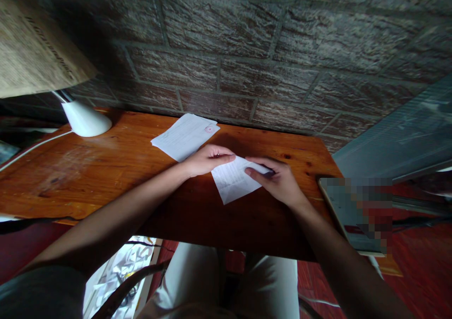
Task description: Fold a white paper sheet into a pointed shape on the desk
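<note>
Near the middle of the worktop [106, 178] lay a folded white sheet [231, 185], the left hand [206, 160] pressing outstretched fingers on its far edge without gripping, the right hand [280, 181] pinching its right edge, a paper stack [183, 135] just beyond and a white lamp base [84, 119] far left.

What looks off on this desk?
Nothing spilled or damaged. The sheet under the left hand and right hand lies skewed to the desk edge, as does the paper stack behind it. Left of them, the varnish looks worn.
</note>
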The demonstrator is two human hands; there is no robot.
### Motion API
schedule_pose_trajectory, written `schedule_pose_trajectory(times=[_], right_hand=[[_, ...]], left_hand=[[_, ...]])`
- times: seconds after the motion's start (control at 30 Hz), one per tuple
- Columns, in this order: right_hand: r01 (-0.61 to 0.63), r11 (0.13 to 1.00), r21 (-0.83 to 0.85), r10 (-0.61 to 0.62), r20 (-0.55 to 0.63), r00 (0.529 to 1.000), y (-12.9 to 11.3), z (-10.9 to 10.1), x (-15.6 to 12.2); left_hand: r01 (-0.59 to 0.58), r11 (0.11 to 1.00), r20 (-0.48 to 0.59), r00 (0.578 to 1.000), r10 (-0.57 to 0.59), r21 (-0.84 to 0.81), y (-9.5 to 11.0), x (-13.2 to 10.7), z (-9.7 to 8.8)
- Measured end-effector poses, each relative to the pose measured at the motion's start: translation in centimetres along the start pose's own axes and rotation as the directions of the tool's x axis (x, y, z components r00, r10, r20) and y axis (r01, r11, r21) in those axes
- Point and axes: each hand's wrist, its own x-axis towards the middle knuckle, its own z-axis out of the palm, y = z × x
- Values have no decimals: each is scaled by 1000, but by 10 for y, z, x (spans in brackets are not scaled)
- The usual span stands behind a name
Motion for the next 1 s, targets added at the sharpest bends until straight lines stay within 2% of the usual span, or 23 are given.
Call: schedule_pose_trajectory(times=[0.3, 0.47, 0.77, 1.0], right_hand=[[-30, 998, 62, 30, 4, 1000, 1, 4, 0], [-35, 997, 72, 34, 12, 999, 1, 6, 0], [-25, 999, 25, 24, 40, 999, -1, 6, -1], [-27, 998, 51, 25, 47, 999, -1, 7, -1]], left_hand=[[58, 998, -29, 998, -59, -6, 4, 0, 4], [91, 996, -127, 988, -91, 0, 1, 2, 5], [19, 977, 52, 998, -30, 212, 6, -3, 6], [0, 982, 70, 997, -14, 190, 1, -2, 5]])
